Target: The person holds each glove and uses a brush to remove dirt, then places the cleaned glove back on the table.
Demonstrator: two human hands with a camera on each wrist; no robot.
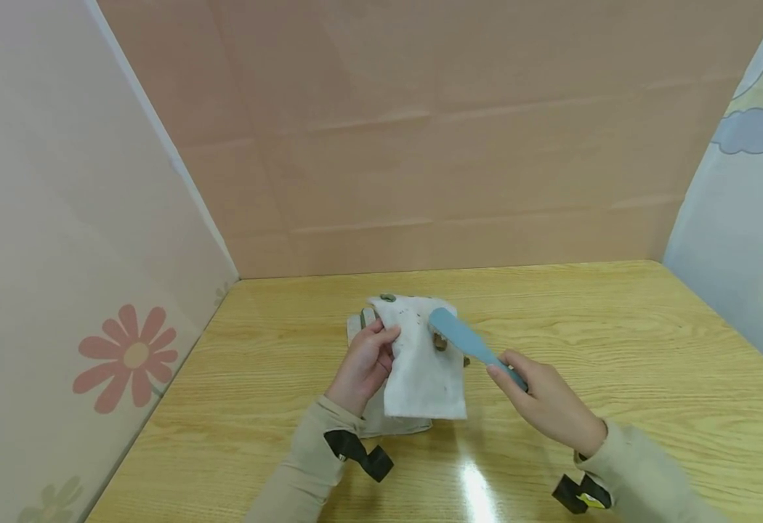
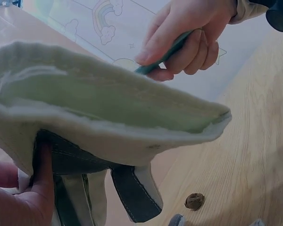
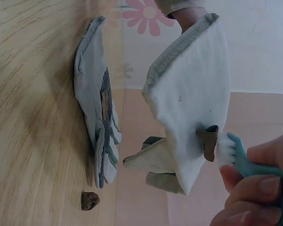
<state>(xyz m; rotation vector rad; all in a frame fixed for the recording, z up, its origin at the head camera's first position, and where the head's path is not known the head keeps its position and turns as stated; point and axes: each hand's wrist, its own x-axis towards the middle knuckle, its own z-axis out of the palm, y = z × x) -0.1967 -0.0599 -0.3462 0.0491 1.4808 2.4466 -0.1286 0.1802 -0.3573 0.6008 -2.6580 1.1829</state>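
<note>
White glare (image 1: 478,494) streaks the wooden table (image 1: 617,349); both wrist views look dimmer.

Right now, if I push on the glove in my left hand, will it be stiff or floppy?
The glove will probably bend, since it looks like soft cloth and its surface curves. Its thick cuff may keep some shape, as it gapes open. It doesn't look fragile: its dark patch is stitched on.

wood-grain table (image 1: 617,349) | grey-white glove (image 3: 87,80) lying flat | brown lump (image 2: 195,201) near the glove
</note>
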